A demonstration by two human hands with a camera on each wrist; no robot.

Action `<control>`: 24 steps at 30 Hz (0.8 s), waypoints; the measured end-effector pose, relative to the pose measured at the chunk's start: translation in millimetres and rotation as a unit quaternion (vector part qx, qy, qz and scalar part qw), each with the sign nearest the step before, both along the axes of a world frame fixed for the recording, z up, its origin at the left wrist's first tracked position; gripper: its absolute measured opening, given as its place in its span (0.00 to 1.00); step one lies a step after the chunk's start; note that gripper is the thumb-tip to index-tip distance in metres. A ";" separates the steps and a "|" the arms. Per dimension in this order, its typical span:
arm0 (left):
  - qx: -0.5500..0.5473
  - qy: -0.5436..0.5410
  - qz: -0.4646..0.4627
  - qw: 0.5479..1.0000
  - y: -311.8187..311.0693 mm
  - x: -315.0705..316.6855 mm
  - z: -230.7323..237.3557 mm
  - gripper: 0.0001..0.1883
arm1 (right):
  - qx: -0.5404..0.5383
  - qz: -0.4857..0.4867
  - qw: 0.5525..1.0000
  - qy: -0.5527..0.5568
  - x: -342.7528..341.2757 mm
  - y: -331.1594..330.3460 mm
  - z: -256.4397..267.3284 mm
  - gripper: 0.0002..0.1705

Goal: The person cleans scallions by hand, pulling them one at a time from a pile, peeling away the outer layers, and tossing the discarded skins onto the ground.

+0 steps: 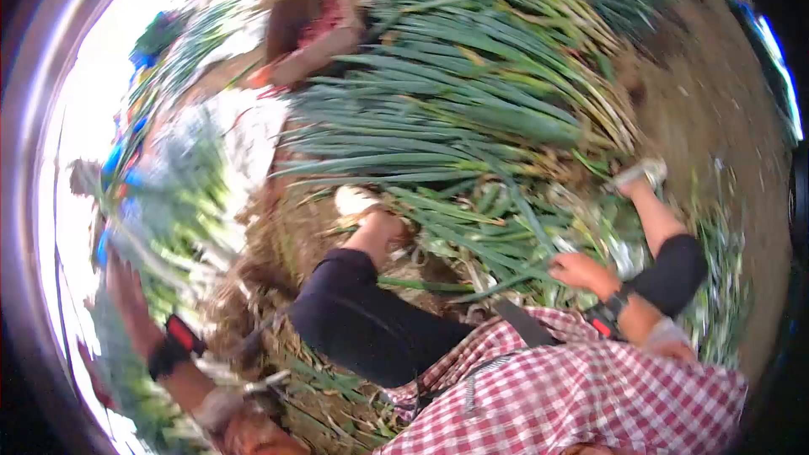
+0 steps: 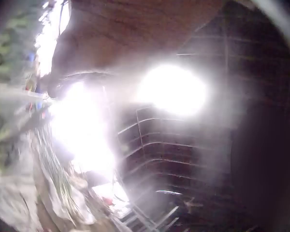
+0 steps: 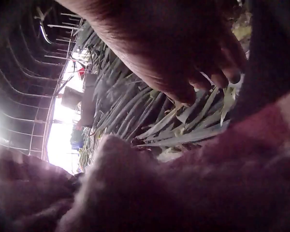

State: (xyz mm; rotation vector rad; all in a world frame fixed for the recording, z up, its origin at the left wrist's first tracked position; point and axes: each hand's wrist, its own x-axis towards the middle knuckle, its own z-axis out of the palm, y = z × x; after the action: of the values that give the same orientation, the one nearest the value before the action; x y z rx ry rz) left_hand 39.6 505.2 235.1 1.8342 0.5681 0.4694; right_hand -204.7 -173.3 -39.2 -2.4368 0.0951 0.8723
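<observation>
Blurred, my left hand (image 1: 131, 291) is over long green onions with white stems (image 1: 215, 194) at the left. In the left wrist view, a pale stem (image 2: 19, 93) meets the fingertips of the left hand (image 2: 135, 34), which seem to hold it; glare hides part. My right hand (image 1: 583, 274) hangs with loosely bent fingers above loose green leaves (image 1: 506, 236) between the legs. The right wrist view shows the right hand (image 3: 179, 48) from the side, its fingertips over leaves (image 3: 183, 135), nothing visibly gripped.
A large heap of untrimmed green onions (image 1: 455, 93) lies beyond the feet. Behind it at the upper left stands a box (image 1: 316, 59) with red things inside. White sheeting (image 1: 257, 131) lies at the left, and bare soil (image 1: 716, 109) at the right. Leaf scraps surround the person.
</observation>
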 end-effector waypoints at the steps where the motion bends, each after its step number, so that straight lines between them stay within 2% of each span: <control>1: -0.205 -0.014 -0.071 0.976 13.5 7.1 -17.0 0.24 | -0.013 -0.006 0.999 0.036 3.5 5.6 0.9 0.20; 2: -0.236 0.046 -0.208 0.948 -8.2 4.9 -28.0 0.23 | 0.028 0.002 0.998 0.047 11.4 10.4 11.9 0.20; 3: -0.269 0.099 -0.339 0.896 -34.1 11.3 -36.9 0.21 | 0.029 0.001 0.999 0.016 9.9 9.7 4.6 0.19; 4: -0.246 0.078 -0.307 0.916 -96.7 14.3 -34.7 0.20 | 0.006 0.025 0.999 0.028 15.2 7.1 0.1 0.19; 6: -0.236 0.065 -0.294 0.924 -215.3 -7.4 -15.3 0.20 | 0.024 -0.013 1.000 -0.016 15.1 2.6 -3.7 0.17; 7: -0.229 0.082 -0.272 0.931 -264.4 -17.1 -2.5 0.21 | 0.032 -0.022 0.997 -0.065 23.4 2.0 2.2 0.17; 8: -0.219 0.094 -0.245 0.940 -300.4 -30.3 2.6 0.23 | 0.018 -0.027 0.998 -0.049 34.0 -2.3 0.5 0.16; 9: -0.101 0.064 -0.330 0.936 -321.1 -41.7 -0.8 0.24 | 0.011 -0.033 0.999 -0.031 42.8 -5.8 -5.2 0.16; 11: -0.153 0.156 -0.375 0.901 -360.8 -54.0 -2.7 0.25 | -0.009 -0.065 0.995 -0.080 61.0 -18.7 -22.8 0.16; 13: -0.220 0.167 -0.351 0.895 -398.7 -61.5 -27.2 0.25 | -0.044 -0.120 0.978 -0.162 84.5 -33.0 -32.7 0.18; 15: -0.224 0.206 -0.306 0.902 -427.1 -61.1 -57.5 0.22 | -0.098 -0.171 0.948 -0.252 110.9 -53.4 -37.6 0.20; 16: -0.264 0.204 -0.322 0.886 -432.4 -64.4 -69.6 0.18 | -0.133 -0.200 0.933 -0.266 126.2 -66.5 -40.3 0.20; 17: -0.093 0.177 -0.290 0.936 -463.8 -76.0 -73.3 0.15 | -0.169 -0.229 0.917 -0.280 140.1 -80.2 -42.2 0.20; 19: -0.231 0.240 -0.359 0.872 -443.9 -62.7 -87.4 0.12 | -0.240 -0.268 0.890 -0.281 163.2 -111.3 -40.4 0.24; 20: -0.230 0.239 -0.361 0.871 -443.0 -61.9 -89.8 0.12 | -0.248 -0.275 0.890 -0.266 171.7 -126.3 -43.2 0.26; 22: -0.304 0.297 -0.335 0.841 -444.0 -55.6 -88.8 0.13 | -0.291 -0.258 0.880 -0.272 177.7 -151.9 -59.0 0.27; 24: -0.281 0.298 -0.345 0.845 -446.7 -52.4 -95.8 0.12 | -0.313 -0.248 0.879 -0.260 177.2 -166.0 -65.8 0.26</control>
State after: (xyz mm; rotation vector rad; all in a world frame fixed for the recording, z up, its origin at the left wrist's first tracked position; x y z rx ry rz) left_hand -12.8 58.5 139.4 1.4417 0.3474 -0.7198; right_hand -27.5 -339.3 -105.0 -2.9215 0.8740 -0.0882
